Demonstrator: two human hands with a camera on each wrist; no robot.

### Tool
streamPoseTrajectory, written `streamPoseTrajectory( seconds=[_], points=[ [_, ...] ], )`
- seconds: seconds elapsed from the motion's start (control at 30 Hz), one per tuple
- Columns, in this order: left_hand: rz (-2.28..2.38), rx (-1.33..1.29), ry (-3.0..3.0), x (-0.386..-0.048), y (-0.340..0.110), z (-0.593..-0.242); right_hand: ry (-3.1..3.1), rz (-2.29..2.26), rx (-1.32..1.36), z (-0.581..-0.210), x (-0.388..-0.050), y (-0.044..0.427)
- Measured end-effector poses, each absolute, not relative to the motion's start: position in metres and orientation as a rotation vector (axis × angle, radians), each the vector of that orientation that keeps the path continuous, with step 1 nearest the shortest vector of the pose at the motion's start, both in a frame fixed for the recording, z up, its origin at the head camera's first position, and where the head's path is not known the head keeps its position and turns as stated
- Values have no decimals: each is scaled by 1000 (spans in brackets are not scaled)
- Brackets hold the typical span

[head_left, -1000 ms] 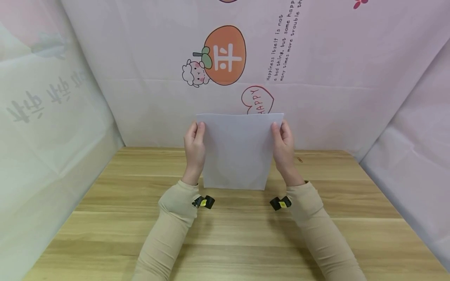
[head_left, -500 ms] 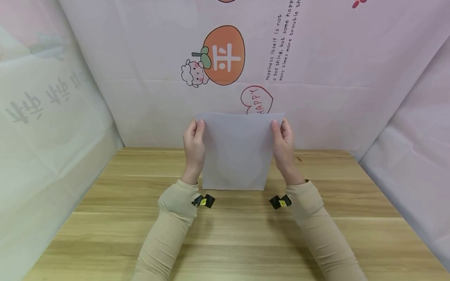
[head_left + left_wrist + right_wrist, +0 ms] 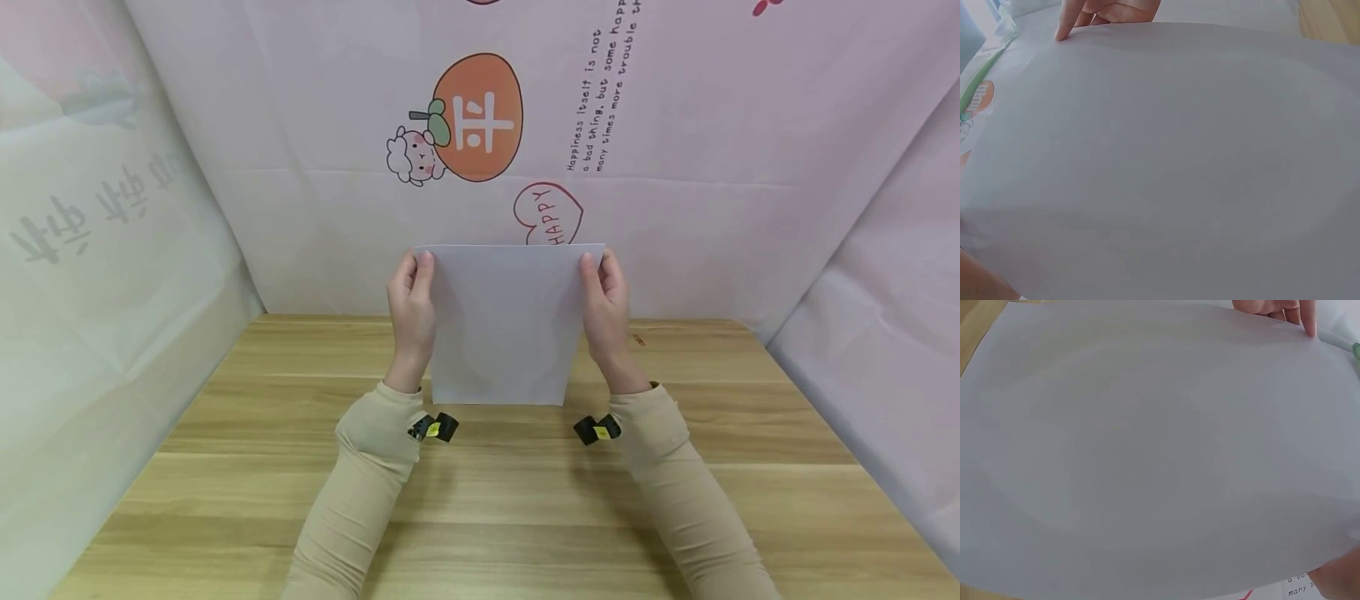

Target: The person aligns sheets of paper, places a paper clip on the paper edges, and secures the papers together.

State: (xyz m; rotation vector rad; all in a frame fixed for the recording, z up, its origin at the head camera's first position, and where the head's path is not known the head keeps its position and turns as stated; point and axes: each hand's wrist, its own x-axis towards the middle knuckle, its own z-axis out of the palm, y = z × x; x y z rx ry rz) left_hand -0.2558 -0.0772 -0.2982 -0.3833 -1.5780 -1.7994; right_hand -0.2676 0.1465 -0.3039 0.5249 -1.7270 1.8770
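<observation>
A plain white sheet of paper [image 3: 506,333] is held up in front of the back cloth. My left hand [image 3: 412,312] pinches its upper left edge, thumb on the near face and fingers behind. On the opposite edge, my right hand [image 3: 606,312] grips the upper right part in the same way. The paper [image 3: 1179,144] fills most of the left wrist view, with the right hand [image 3: 1110,9] at its top edge. Likewise the right wrist view is mostly paper [image 3: 1147,444], and the left hand [image 3: 1282,309] shows at the top.
Below lies a wood-grain table [image 3: 510,517]. A small orange-brown paper clip-like item [image 3: 638,340] lies near its back right. Printed cloth [image 3: 337,233] hangs behind, with more cloth on both sides. Black wrist cameras [image 3: 442,427] sit by the cuffs.
The paper's top edge has straightened from a slight sag, and the left hand has shifted slightly up and left. Both hands keep hold of the sheet.
</observation>
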Motion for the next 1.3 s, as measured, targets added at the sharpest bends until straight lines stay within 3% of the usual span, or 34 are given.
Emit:
streamPoseTrajectory(
  seconds=[1.3],
  points=[
    [-1903,-314,-1572,-252,-74,-291,-1739,1869,482,-299,-267,146]
  ],
)
